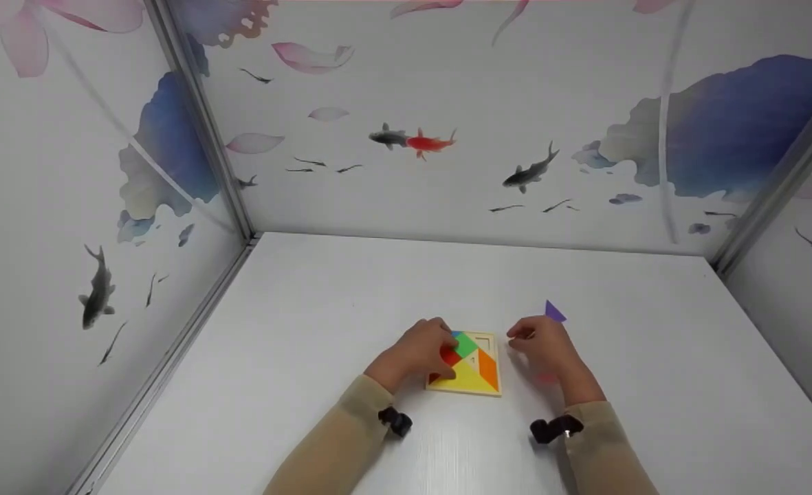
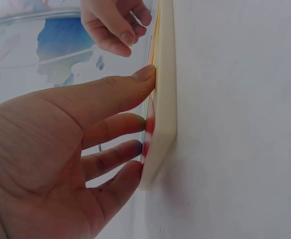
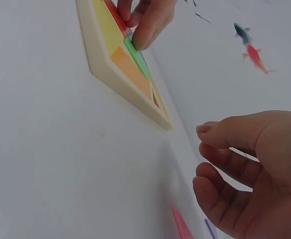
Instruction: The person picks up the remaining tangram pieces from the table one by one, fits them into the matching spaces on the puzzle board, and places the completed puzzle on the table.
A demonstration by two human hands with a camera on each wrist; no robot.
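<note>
A wooden tangram tray (image 1: 462,393) lies flat on the table, holding a yellow triangle (image 1: 471,382), an orange parallelogram (image 1: 488,371), a green square (image 1: 463,346) and a red piece (image 1: 449,356). A blue piece shows partly behind the fingers. Bare wood is visible at the tray's upper right corner and near its middle. My left hand (image 1: 416,349) rests its thumb and extended fingertips on the pieces at the tray's left side. To the right of the tray, my right hand (image 1: 549,349) hovers with loosely bent fingers; nothing shows between them.
Beyond the right hand lies a purple triangle (image 1: 554,312). A pink triangle (image 3: 181,225) lies on the table below that hand, partly hidden in the head view. Printed panels (image 1: 447,192) wall the white table (image 1: 309,330) at the back and sides.
</note>
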